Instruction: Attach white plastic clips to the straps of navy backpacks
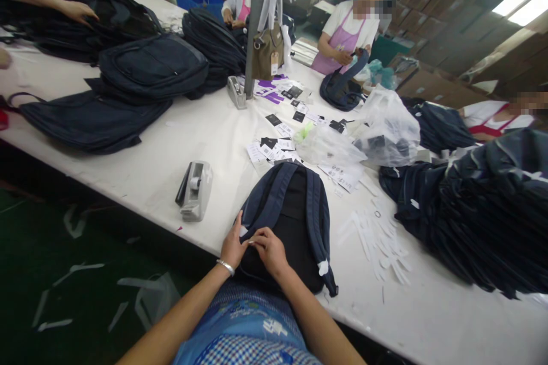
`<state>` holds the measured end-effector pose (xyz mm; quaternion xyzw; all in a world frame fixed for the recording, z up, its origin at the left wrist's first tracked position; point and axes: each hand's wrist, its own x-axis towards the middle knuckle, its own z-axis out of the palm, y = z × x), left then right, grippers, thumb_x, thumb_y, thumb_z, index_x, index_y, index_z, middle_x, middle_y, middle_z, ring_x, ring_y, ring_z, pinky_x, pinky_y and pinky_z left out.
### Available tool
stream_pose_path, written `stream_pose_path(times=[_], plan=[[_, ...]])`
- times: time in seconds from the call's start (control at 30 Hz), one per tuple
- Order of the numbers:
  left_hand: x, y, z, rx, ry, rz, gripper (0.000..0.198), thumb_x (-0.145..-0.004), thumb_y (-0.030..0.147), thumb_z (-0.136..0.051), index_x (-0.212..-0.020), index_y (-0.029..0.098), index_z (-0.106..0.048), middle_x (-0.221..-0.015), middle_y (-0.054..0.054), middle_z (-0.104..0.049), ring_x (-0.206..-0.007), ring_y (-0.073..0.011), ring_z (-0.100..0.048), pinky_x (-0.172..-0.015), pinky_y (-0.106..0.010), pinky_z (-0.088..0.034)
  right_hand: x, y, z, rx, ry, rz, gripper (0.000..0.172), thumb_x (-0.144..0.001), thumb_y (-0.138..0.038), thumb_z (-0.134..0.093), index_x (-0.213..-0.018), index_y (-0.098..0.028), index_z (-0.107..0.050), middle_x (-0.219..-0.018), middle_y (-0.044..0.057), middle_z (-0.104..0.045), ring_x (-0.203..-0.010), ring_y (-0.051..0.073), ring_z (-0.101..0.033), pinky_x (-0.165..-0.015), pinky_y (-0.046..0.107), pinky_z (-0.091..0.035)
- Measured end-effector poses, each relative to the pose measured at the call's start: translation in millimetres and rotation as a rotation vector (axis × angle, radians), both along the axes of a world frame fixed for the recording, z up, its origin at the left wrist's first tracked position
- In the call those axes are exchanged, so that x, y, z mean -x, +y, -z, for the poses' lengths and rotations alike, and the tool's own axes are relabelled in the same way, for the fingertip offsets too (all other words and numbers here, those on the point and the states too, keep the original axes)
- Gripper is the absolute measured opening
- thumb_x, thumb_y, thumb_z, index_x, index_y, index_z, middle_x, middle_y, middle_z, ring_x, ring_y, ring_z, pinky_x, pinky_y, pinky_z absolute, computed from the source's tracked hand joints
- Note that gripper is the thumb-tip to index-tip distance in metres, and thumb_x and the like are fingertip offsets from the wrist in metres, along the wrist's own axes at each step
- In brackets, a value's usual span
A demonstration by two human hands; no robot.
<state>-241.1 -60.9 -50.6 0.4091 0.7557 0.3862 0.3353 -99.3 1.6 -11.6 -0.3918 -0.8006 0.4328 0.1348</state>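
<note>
A navy backpack (295, 222) lies strap side up on the white table (222, 142) right in front of me. My left hand (233, 245), with a silver bracelet on the wrist, rests on the near left corner of the backpack, fingers closed around its left strap. My right hand (269, 248) is beside it, fingers curled in a pinch on the same strap end. A small white piece shows between the two hands; I cannot make out what it is.
A grey tape dispenser (194, 191) stands left of the backpack. Labels and tags (278, 148), clear plastic bags (385, 131) and white paper strips (377, 239) lie beyond. Piles of dark backpacks sit at right (483, 211) and far left (149, 68). Other people work across the table.
</note>
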Motion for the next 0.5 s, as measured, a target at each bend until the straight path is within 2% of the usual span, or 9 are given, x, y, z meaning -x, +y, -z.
stream_pose_path(times=[0.1, 0.17, 0.23, 0.27, 0.33, 0.4, 0.5], plan=[[3, 0, -1.8, -0.035, -0.053, 0.021, 0.086, -0.072, 0.017, -0.061, -0.147, 0.023, -0.019, -0.146, -0.010, -0.040, -0.129, -0.0243, -0.045, -0.106, -0.041, -0.038, 11, -1, 19.4, 0.239, 0.085, 0.120, 0.017, -0.083, -0.032, -0.059, -0.090, -0.023, -0.073, -0.082, 0.002, -0.069, -0.063, 0.013, -0.062, -0.065, 0.024, -0.049], [9, -2, -4.0, -0.018, -0.163, 0.044, 0.087, -0.071, 0.021, -0.063, -0.147, 0.022, -0.019, -0.136, -0.010, -0.052, -0.121, -0.0234, -0.053, -0.103, -0.041, -0.041, 16, 0, 30.3, 0.372, 0.105, 0.221, 0.019, -0.080, -0.035, -0.062, -0.090, -0.021, -0.071, -0.072, 0.001, -0.068, -0.053, 0.012, -0.059, -0.055, 0.022, -0.046], [18, -4, -5.7, 0.014, -0.326, 0.039, 0.085, -0.073, 0.026, -0.062, -0.146, 0.019, -0.019, -0.118, -0.009, -0.065, -0.107, -0.0212, -0.063, -0.097, -0.039, -0.047, 17, 1, 36.7, 0.440, 0.126, 0.272, 0.020, -0.076, -0.036, -0.066, -0.086, -0.019, -0.070, -0.064, -0.001, -0.065, -0.050, 0.011, -0.058, -0.049, 0.020, -0.042], [22, -5, -6.2, 0.031, -0.396, 0.023, 0.080, -0.075, 0.028, -0.061, -0.145, 0.018, -0.024, -0.110, -0.008, -0.069, -0.101, -0.0204, -0.066, -0.094, -0.037, -0.049, 18, 1, 38.2, 0.452, 0.134, 0.283, 0.020, -0.075, -0.037, -0.067, -0.083, -0.019, -0.069, -0.062, -0.002, -0.064, -0.049, 0.011, -0.058, -0.048, 0.019, -0.041], [29, -6, -7.0, 0.061, -0.457, -0.009, 0.061, -0.076, 0.034, -0.060, -0.132, 0.015, -0.045, -0.101, -0.009, -0.072, -0.097, -0.0208, -0.067, -0.091, -0.035, -0.051, 18, 1, 39.1, 0.460, 0.135, 0.299, 0.021, -0.074, -0.039, -0.067, -0.080, -0.019, -0.069, -0.060, -0.002, -0.063, -0.047, 0.010, -0.056, -0.047, 0.019, -0.039], [32, -6, -8.1, 0.080, -0.421, -0.013, 0.039, -0.075, 0.037, -0.060, -0.107, 0.015, -0.063, -0.098, -0.009, -0.073, -0.096, -0.0221, -0.068, -0.090, -0.034, -0.051, 19, 1, 38.3, 0.462, 0.119, 0.325, 0.022, -0.074, -0.040, -0.066, -0.079, -0.019, -0.070, -0.061, -0.001, -0.064, -0.046, 0.010, -0.055, -0.047, 0.020, -0.039], [32, -2, -11.7, 0.079, -0.325, -0.006, 0.025, -0.073, 0.039, -0.061, -0.084, 0.018, -0.068, -0.090, -0.007, -0.074, -0.089, -0.0226, -0.069, -0.088, -0.035, -0.051, 21, 1, 35.4, 0.469, 0.100, 0.350, 0.024, -0.074, -0.041, -0.066, -0.078, -0.018, -0.070, -0.061, -0.001, -0.065, -0.046, 0.010, -0.054, -0.046, 0.020, -0.039]])
